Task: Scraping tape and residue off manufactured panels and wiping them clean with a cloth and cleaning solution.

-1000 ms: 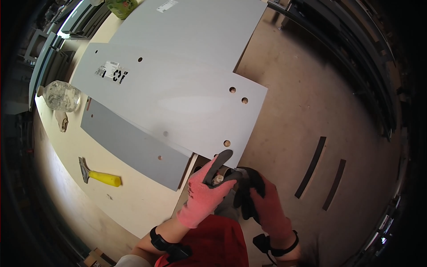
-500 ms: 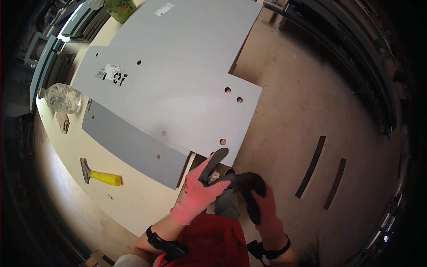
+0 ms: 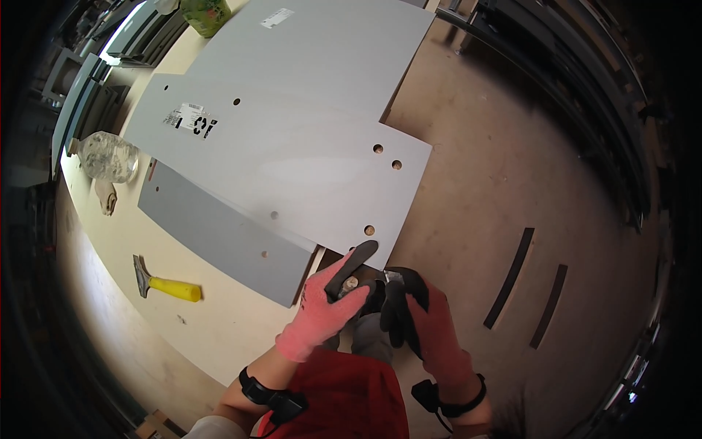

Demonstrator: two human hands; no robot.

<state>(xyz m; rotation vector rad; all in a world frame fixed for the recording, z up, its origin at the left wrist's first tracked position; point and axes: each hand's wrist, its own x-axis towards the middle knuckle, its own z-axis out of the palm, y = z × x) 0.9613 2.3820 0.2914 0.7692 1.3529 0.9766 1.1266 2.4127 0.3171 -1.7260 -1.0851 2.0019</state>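
Note:
Both my hands wear pink gloves with black palms and meet just below the near corner of a large grey panel [image 3: 307, 146]. My left hand [image 3: 329, 304] pinches a small round beige fitting [image 3: 351, 282], with one black fingertip stretched up to the panel's edge near a drilled hole [image 3: 369, 230]. My right hand [image 3: 424, 322] is curled close beside it, holding a small shiny metal piece [image 3: 392, 276]. A second, darker grey panel [image 3: 219, 238] lies under the large one and sticks out toward me.
The panels rest on a pale wooden bench [image 3: 146, 329]. On it lie a yellow-handled scraper [image 3: 167, 285], a clear plastic bottle [image 3: 107, 156] and a green container [image 3: 206, 12]. Two dark strips [image 3: 523, 289] lie on the brown floor at the right.
My hands have stayed together under the panel's corner. The left fingertip has reached slightly higher toward the panel's edge, and the right hand has shifted a little.

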